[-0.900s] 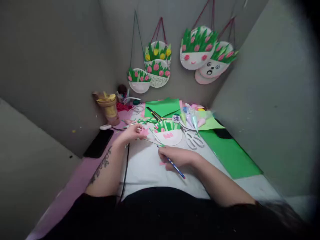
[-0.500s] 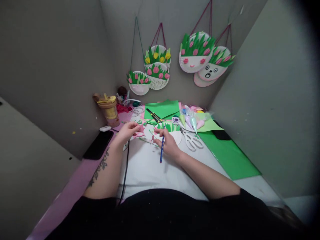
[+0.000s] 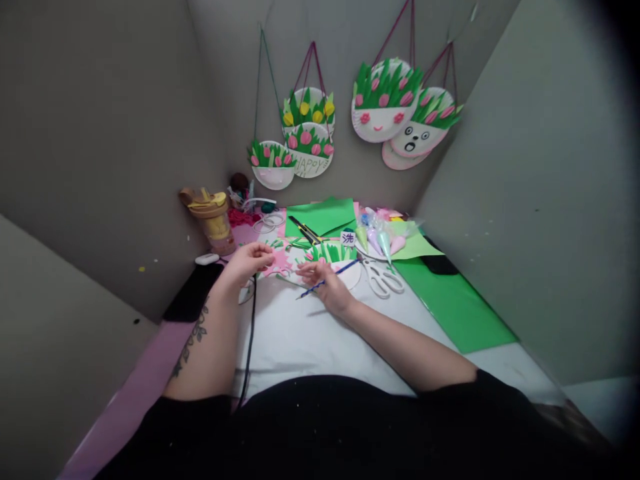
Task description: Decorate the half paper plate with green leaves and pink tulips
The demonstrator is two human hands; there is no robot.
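Head view: a blue pencil (image 3: 312, 290) is held in the right hand (image 3: 329, 285), above the near middle of the white tabletop (image 3: 300, 340). It is laid aslant across this hand, and its middle part is covered by the fingers, so the exact grip cannot be told. The long axis is directed from lower left to upper right. One end is pointed toward the near left, below the fingertips; the other is pointed toward the far right, near the white scissors (image 3: 380, 279). Which end is sharpened cannot be told with certainty. The fingers of this hand are extended loosely toward the left. The left hand (image 3: 251, 260) is kept apart from the right one and from the pencil, which is placed to its right. Its thumb and fingers are brought close together, but whether something is pinched there cannot be told. Between the two hands, pink paper (image 3: 280, 261) with cut edges is seen. Behind the right hand, a half paper plate (image 3: 353, 273) is partly hidden, and green paper leaves (image 3: 331, 252) are arranged above its straight edge.
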